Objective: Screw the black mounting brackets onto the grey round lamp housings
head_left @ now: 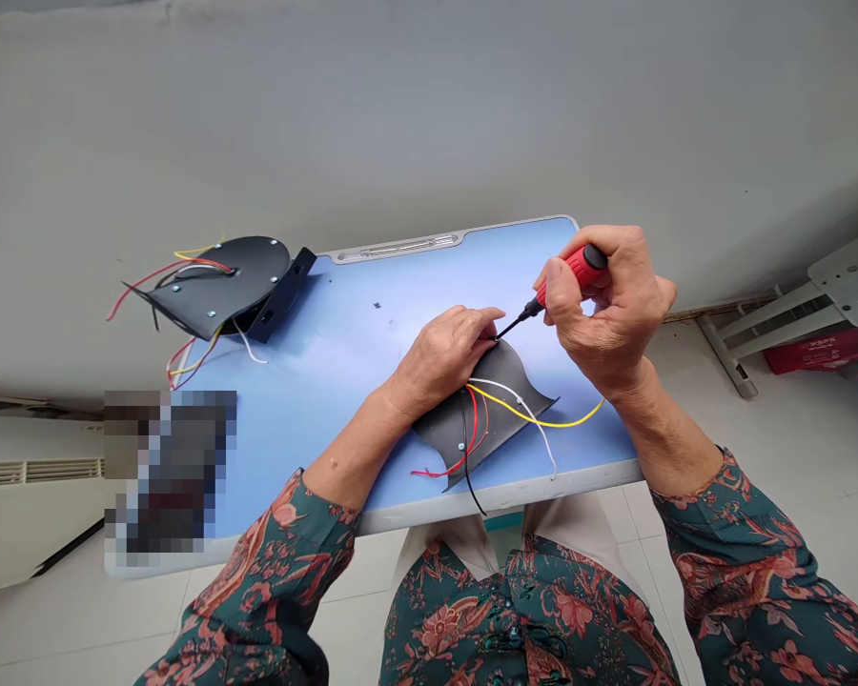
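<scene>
One screwdriver (535, 306) is pointing toward eight o'clock, its long axis slanting from two; the right hand (607, 324) is gripping it, the left hand (443, 353) holding a black panel (497, 419).

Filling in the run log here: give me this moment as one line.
left hand: on black plate | right hand: holding red screwdriver, tip at plate's far edge | elsewhere: similar wired assembly, table's far left

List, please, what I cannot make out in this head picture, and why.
Screwdriver, head view: what its tip meets is too small to tell.
Left hand, head view: some fingertips are hidden by the hand itself.
Curved black plate, head view: underside turned away from the camera.
Pixelated patch, head view: contents blurred.
Red item, head view: print too small.
</scene>
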Demonstrator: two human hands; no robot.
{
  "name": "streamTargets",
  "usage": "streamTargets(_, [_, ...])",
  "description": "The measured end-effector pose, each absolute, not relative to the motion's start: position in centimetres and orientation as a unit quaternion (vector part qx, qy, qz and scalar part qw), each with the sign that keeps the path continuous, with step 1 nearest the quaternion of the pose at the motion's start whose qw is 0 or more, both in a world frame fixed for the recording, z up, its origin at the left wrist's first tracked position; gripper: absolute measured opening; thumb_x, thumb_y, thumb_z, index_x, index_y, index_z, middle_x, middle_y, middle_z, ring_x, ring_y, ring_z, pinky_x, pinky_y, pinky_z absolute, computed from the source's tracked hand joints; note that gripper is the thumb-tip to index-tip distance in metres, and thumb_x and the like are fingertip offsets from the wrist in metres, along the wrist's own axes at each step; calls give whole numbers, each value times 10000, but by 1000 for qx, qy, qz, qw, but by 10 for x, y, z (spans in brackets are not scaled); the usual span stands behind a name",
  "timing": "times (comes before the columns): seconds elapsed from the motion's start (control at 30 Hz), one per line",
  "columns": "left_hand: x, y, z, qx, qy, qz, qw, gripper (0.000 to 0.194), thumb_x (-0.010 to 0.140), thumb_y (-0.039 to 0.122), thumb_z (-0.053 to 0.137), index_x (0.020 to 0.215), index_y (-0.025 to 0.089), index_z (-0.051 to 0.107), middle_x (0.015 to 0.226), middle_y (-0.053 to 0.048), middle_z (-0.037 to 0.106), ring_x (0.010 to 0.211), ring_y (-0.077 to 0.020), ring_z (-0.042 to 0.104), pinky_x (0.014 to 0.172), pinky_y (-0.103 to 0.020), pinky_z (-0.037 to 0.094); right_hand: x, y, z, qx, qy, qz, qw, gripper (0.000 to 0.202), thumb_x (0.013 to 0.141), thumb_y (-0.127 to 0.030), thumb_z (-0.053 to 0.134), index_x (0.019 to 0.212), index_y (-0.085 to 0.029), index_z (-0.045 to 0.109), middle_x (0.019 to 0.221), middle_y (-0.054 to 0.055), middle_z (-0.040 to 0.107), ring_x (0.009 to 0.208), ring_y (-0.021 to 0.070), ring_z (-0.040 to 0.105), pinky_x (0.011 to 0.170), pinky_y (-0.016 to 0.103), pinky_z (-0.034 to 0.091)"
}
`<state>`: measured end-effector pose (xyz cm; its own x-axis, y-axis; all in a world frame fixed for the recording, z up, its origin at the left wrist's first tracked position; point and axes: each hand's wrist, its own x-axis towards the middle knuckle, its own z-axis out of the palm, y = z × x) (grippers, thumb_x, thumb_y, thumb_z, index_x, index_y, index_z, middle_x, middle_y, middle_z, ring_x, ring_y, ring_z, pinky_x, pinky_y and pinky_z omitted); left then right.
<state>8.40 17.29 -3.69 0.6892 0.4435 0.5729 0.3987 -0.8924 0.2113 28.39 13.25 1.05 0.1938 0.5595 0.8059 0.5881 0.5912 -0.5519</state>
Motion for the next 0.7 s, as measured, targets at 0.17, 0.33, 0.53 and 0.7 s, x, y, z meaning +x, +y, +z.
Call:
streamTargets(0.17, [85,173,-36,919,231,318,32,278,1001,98,531,1273,148,556,938,-63,737,826,-173,659,795,-330,567,284,133,8,-454,-625,7,634,136,1021,-436,575,1020,-316,638,770,-38,653,617,132,679,565,284,608])
streamTargets(0.33, [85,173,-35,919,234,315,28,279,997,89,531,1269,148,555,933,-59,736,820,-171,659,790,-319,562,285,132,7,-454,-615,19,644,148,1031,-437,558,1071,-318,637,880,-14,692,704,151,722,592,298,630])
streamTargets(0.53, [85,173,-36,918,233,319,41,274,1002,102,527,1268,155,561,943,-60,735,825,-173,659,798,-326,564,285,133,8,-456,-640,-36,617,148,1039,-414,542,1077,-301,629,796,-32,664,623,126,678,554,274,590])
streamTargets(0.7, [85,174,-36,917,230,323,48,273,995,99,535,1259,162,569,937,-56,736,821,-172,659,803,-323,567,286,132,8,-464,-654,-16,598,202,1057,-435,503,1130,-288,621,827,-26,686,644,122,686,584,278,602])
